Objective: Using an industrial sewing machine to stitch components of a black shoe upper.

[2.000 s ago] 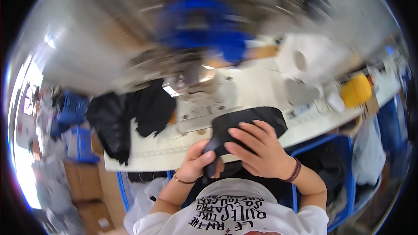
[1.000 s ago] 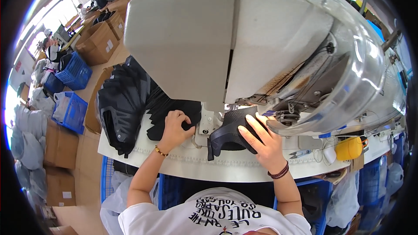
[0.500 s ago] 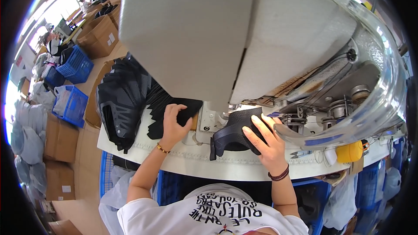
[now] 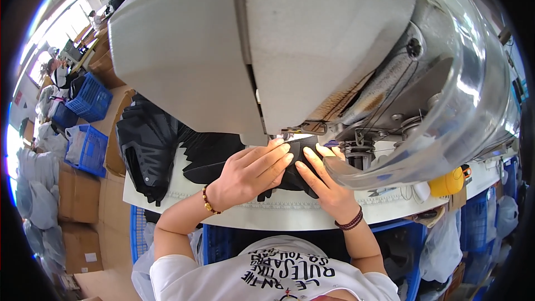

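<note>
A black shoe upper (image 4: 295,182) lies under the needle area of a large pale sewing machine (image 4: 184,50), whose head hides the stitching spot from above. My left hand (image 4: 245,173) reaches across to it from the left. Its fingers are pressed together on the upper's far edge, close below the needle; the thumb is hidden. On the other side my right hand (image 4: 329,187) rests on the upper with its fingers stretched out and apart. Beside my left hand lie overlapping black cut pieces (image 4: 206,159). Farther left sits a pile of black shoe uppers (image 4: 147,147).
A clear curved guard (image 4: 384,170) juts out over my right hand. A yellow container (image 4: 446,183) stands at the right of the white table (image 4: 267,217). Blue crates (image 4: 86,147) and cardboard boxes (image 4: 81,195) line the floor at left. People work in the far left background.
My left hand has moved right from the cut pieces onto the shoe upper near the needle. My right hand has shifted slightly left. The whole view has shifted a little.
</note>
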The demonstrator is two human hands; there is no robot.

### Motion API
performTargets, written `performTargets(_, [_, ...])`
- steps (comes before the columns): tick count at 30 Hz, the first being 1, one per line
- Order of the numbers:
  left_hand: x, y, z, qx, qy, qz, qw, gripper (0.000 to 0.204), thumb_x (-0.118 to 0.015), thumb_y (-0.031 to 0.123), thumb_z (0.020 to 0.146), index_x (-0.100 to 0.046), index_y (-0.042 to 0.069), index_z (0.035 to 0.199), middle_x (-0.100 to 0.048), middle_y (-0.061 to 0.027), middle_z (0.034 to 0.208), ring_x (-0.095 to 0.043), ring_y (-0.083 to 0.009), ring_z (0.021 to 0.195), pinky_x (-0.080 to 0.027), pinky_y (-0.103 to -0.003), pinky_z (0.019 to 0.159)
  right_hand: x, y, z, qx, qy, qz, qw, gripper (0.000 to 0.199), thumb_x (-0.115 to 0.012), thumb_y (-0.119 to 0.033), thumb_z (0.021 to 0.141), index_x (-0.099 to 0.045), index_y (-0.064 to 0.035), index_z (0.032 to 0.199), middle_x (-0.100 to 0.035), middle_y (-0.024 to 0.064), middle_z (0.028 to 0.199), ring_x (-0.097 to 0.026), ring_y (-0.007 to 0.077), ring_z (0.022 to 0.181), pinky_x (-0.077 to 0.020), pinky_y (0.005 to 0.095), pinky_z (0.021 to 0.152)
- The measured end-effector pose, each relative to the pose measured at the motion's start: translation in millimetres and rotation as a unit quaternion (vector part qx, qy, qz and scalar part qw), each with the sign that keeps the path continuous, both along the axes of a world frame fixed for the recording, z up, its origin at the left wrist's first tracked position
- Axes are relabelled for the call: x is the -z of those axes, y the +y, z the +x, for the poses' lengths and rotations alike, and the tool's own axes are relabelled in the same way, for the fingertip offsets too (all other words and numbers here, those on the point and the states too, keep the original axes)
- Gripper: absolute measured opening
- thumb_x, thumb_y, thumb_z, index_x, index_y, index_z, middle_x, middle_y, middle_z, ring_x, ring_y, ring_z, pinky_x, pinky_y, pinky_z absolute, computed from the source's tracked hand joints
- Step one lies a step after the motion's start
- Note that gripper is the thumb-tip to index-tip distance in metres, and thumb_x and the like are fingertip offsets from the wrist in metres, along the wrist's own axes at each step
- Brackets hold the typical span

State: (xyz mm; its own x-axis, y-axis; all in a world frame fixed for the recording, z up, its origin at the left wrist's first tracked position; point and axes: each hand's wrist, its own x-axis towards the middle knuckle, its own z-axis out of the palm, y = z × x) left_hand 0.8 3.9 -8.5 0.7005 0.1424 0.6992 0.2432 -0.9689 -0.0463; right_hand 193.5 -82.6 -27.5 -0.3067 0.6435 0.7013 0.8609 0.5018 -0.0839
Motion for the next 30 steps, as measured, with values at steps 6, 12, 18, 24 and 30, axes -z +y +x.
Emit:
performTargets(6, [0, 2, 0, -0.016, 0.036, 0.003, 0.999, 0.032, -0.065, 0.012, 0.07, -0.063, 0.005, 0.101, -0.059, -0.008, 0.108, -0.058, -0.0191, 0.092, -0.049, -0.028, 0.066, 0, -5, 2, -0.019, 0.048, -0.092, 0.994, 0.041, -0.053, -0.001, 0.071, -0.062, -0.0097, 0.11, -0.054, 0.0127, 0.121, -0.047, 0.0299, 0.112, -0.0315, 0.0481, 0.098])
performTargets(12, [-2, 3, 0, -0.017, 0.041, 0.001, 0.999, 0.032, -0.065, 0.011, 0.07, -0.063, 0.006, 0.101, -0.059, -0.0068, 0.108, -0.058, -0.0169, 0.088, -0.048, -0.026, 0.06, 18, -7, 3, -0.024, 0.044, -0.132, 0.99, 0.044, -0.052, -0.001, 0.076, -0.056, -0.0116, 0.119, -0.048, 0.0144, 0.127, -0.042, 0.0316, 0.117, -0.0276, 0.0458, 0.101])
performTargets(18, [-8, 0, 1, -0.023, 0.059, -0.031, 0.998, 0.033, -0.065, 0.012, 0.069, -0.063, 0.007, 0.101, -0.06, -0.0051, 0.109, -0.056, -0.0114, 0.077, -0.044, -0.024, 0.054, 17, -8, 8, -0.017, 0.007, -0.142, 0.99, 0.052, -0.052, 0.003, 0.073, -0.053, -0.0136, 0.122, -0.046, 0.0148, 0.129, -0.041, 0.0324, 0.117, -0.0276, 0.0441, 0.1])
performTargets(24, [-26, 1, 1, -0.047, 0.065, -0.058, 0.995, 0.036, -0.066, 0.011, 0.066, -0.062, 0.007, 0.101, -0.06, -0.003, 0.106, -0.057, -0.0137, 0.077, -0.046, -0.028, 0.06, 1, 1, 4, -0.034, 0.071, -0.162, 0.984, 0.054, -0.052, 0.008, 0.065, -0.057, -0.0097, 0.116, -0.047, 0.0149, 0.127, -0.045, 0.0315, 0.115, -0.0312, 0.0442, 0.098])
performTargets(30, [-31, 6, -2, -0.037, 0.064, -0.054, 0.996, 0.036, -0.067, 0.011, 0.066, -0.061, 0.007, 0.101, -0.06, -0.0015, 0.102, -0.058, -0.0171, 0.081, -0.048, -0.031, 0.066, 0, 4, 0, -0.013, 0.072, -0.139, 0.988, 0.058, -0.053, 0.011, 0.061, -0.056, -0.0081, 0.116, -0.049, 0.0127, 0.125, -0.047, 0.0318, 0.113, -0.0342, 0.0419, 0.096])
